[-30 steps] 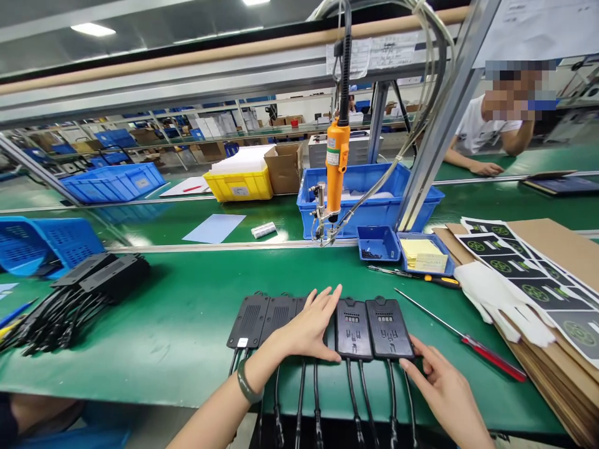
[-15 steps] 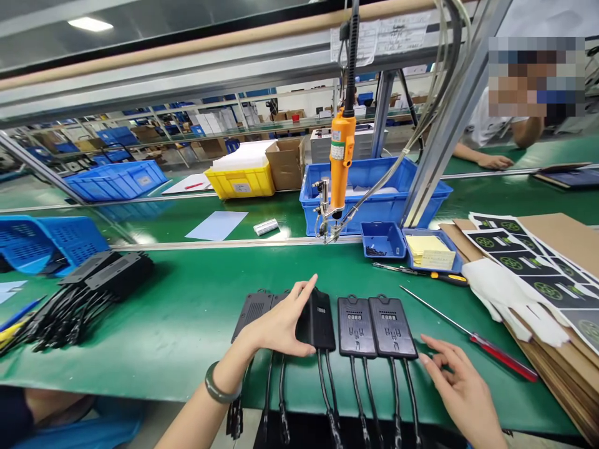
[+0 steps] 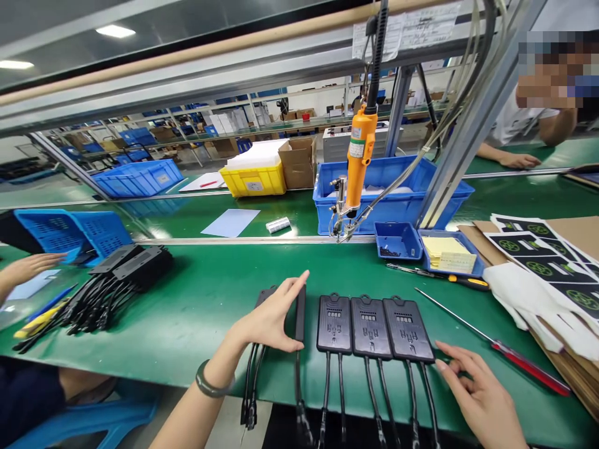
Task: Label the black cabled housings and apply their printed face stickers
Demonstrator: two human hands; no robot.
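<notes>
My left hand [image 3: 271, 319] holds a black controller box [image 3: 300, 312] on its narrow edge, thumb at the near end and index finger at the far end. Under that hand, another black box [image 3: 264, 294] is partly hidden. To the right, three black controller boxes lie face up side by side: one [image 3: 334, 324] stands slightly apart, then a middle one [image 3: 371, 327] and a right one [image 3: 408, 330]. Each trails two black cables toward the table's near edge. My right hand [image 3: 482, 393] is open beside the right box's near corner, fingers loosely curled and holding nothing.
An orange electric screwdriver [image 3: 360, 159] hangs overhead. A red-handled screwdriver [image 3: 528, 368], white gloves [image 3: 519, 299] and small blue trays [image 3: 397, 240] lie right. More black boxes [image 3: 143, 268] are piled left, near a co-worker's hand [image 3: 32, 268]. Another person's hand [image 3: 519, 161] rests far right.
The box that was tilted by my left hand now lies face up beside the other two. My left hand now has another box on edge. A co-worker's hand has appeared at left.
</notes>
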